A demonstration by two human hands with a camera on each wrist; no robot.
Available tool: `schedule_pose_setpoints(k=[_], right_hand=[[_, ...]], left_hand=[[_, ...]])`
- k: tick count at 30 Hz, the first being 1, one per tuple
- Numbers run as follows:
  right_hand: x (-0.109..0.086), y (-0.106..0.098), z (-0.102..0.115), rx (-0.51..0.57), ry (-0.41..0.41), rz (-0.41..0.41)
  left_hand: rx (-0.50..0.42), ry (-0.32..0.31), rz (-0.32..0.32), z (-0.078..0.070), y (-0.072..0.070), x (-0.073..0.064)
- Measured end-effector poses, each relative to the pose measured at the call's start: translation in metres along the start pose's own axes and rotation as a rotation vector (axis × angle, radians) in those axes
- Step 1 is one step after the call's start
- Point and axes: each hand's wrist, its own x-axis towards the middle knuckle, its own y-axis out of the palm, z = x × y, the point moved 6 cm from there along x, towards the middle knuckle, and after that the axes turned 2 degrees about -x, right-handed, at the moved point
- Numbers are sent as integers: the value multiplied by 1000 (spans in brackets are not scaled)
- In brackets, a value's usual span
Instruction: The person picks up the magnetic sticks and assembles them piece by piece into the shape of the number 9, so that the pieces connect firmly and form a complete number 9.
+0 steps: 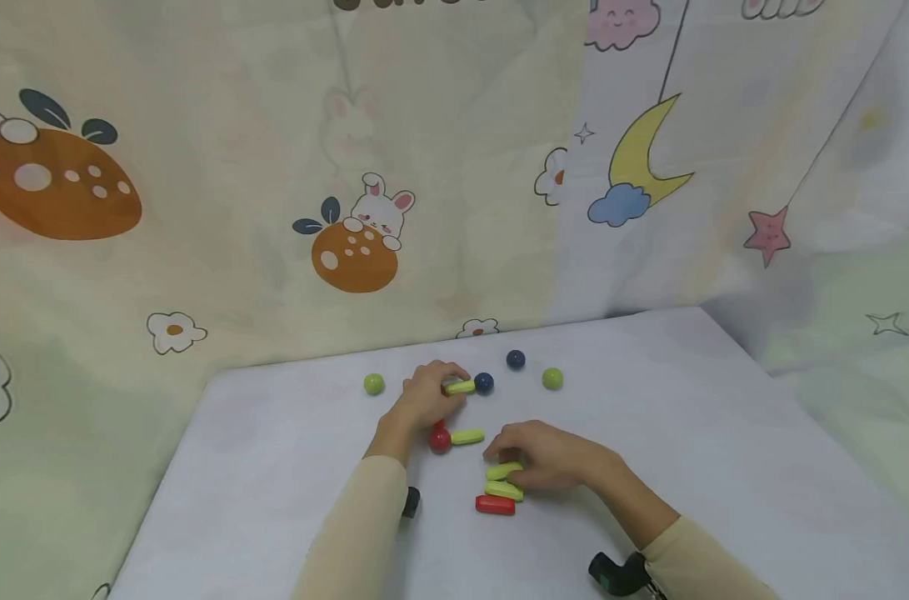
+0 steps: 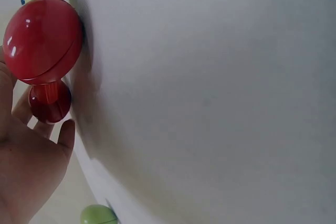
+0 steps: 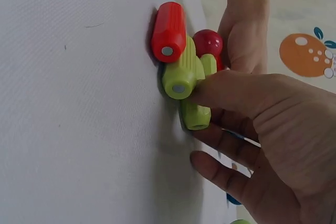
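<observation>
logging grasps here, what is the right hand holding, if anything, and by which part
The right hand pinches a green stick, the farthest in the row of three, near its right end.

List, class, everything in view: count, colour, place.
Green balls: 2, light green, back left and back right
Blue balls: 2, dark blue, back centre
Red balls: 2, glossy red, centre
Red rods: 2, red, one frontmost, one joining the red balls
Yellow-green rods: 4, yellow-green, two loose, two beside balls
Table: 1, white, beneath
Backdrop: 1, pale, printed, behind
Devices: 2, black, by forearms
Sleeves: 2, beige, both forearms
Left grip: 1, bare, holding a yellow-green rod
Right grip: 1, bare, holding a loose one
</observation>
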Motion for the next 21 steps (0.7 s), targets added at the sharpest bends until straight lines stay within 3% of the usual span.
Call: schedule_pose_setpoints(k=[5,11,17,21], right_hand=[[1,3,-1,-34,27,-8],[-6,0,-14,-63,80,-26],[-6,-9,-25,-59,48,-115],[-7,-14,-35,-28,83,-171]], left_hand=[[-16,-46,21,9,-5,1],[-161,-76,65,18,-2,2],[-240,-82,55,24,0,6],[-260,-83,66,22,7,9]])
